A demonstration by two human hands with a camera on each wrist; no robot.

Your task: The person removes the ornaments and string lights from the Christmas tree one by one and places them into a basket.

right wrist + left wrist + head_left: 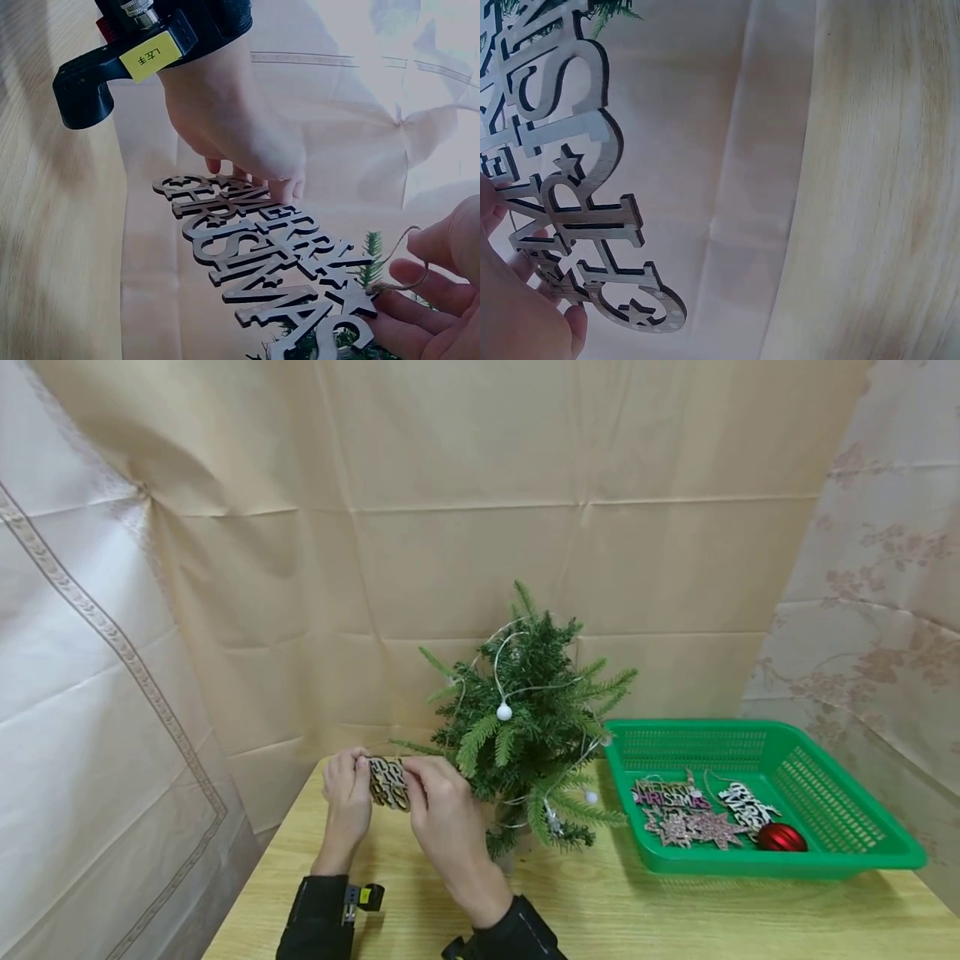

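Note:
A cut-out wooden "MERRY CHRISTMAS" sign (387, 783) is held up in front of the tree's left side. My left hand (349, 797) grips its "M" and "C" end, with the fingers behind the letters in the right wrist view. At the other end, my right hand (450, 818) holds the twine loop (397, 287) between thumb and fingers, beside a small wooden star (352, 298). Directly right of the sign stands a small green Christmas tree (540, 727), strung with a pale wire and white bulbs (504, 712).
A green plastic basket (750, 865) stands on the wooden table (600, 910) at right. It holds another lettered sign (671, 795), glittery snowflakes (693, 828), a white cut-out ornament (746, 806) and a red ball (782, 837). Beige cloth (465, 527) hangs behind.

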